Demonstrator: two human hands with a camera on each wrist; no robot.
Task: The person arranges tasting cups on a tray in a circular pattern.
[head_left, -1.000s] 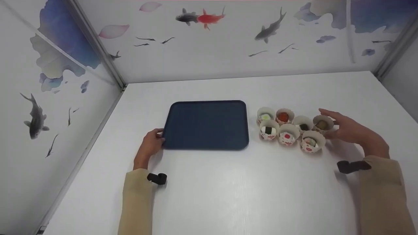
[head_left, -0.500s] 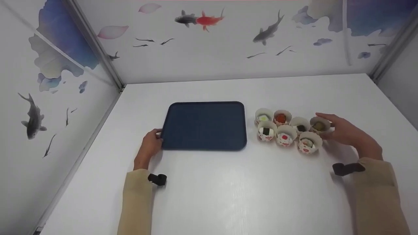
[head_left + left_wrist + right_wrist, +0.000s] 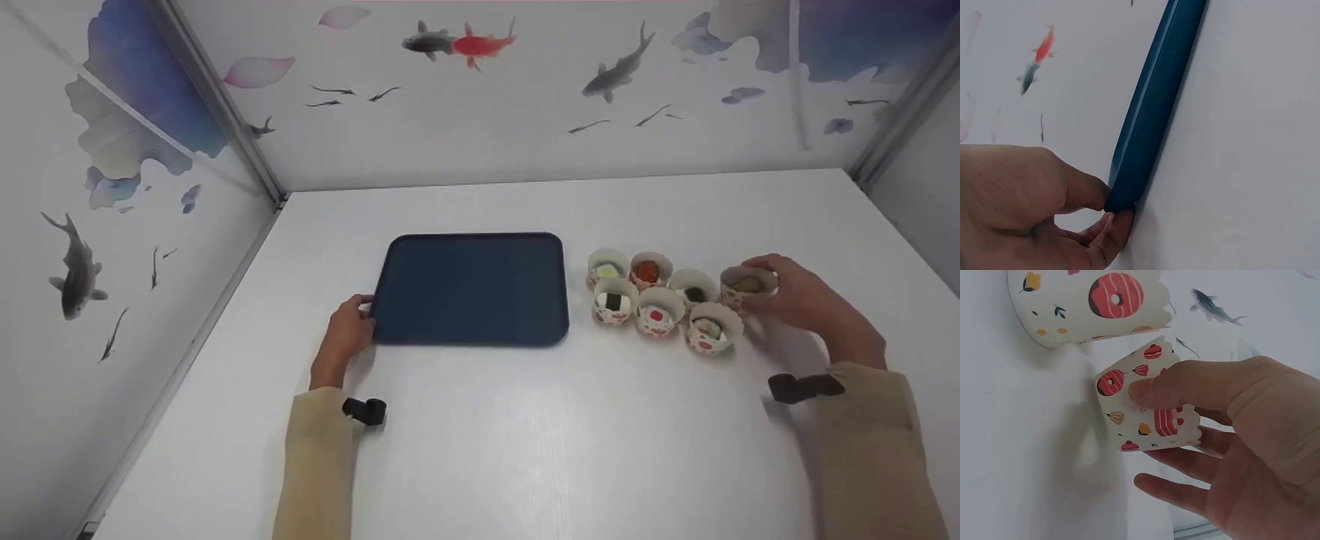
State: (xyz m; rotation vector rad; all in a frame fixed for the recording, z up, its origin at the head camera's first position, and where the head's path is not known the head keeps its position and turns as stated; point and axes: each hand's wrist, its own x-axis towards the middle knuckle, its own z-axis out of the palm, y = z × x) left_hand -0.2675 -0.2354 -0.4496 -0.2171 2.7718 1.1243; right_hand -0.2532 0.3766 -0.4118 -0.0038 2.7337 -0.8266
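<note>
My left hand [image 3: 350, 328] pinches the near left corner of a dark blue tray [image 3: 472, 289]; in the left wrist view the thumb [image 3: 1086, 191] lies on one side of the rim and fingertips touch the other. At the right, my right hand [image 3: 806, 296] holds a paper baking cup [image 3: 739, 296] with a brownish piece inside. The right wrist view shows the thumb [image 3: 1151, 394] against the donut-printed wall of this cup [image 3: 1120, 405], fingers behind it. The cup is tilted and seems slightly off the table. Its underside is hidden in the head view.
Several more printed paper cups [image 3: 660, 315] stand close together between the tray and my right hand, each with a small sushi-like piece inside. The white table [image 3: 540, 435] ends at walls [image 3: 525, 135] painted with fish, behind and at the left.
My right hand has closed on the far right cup and shifted it slightly right and up, away from its neighbours. The left hand and tray stay in place.
</note>
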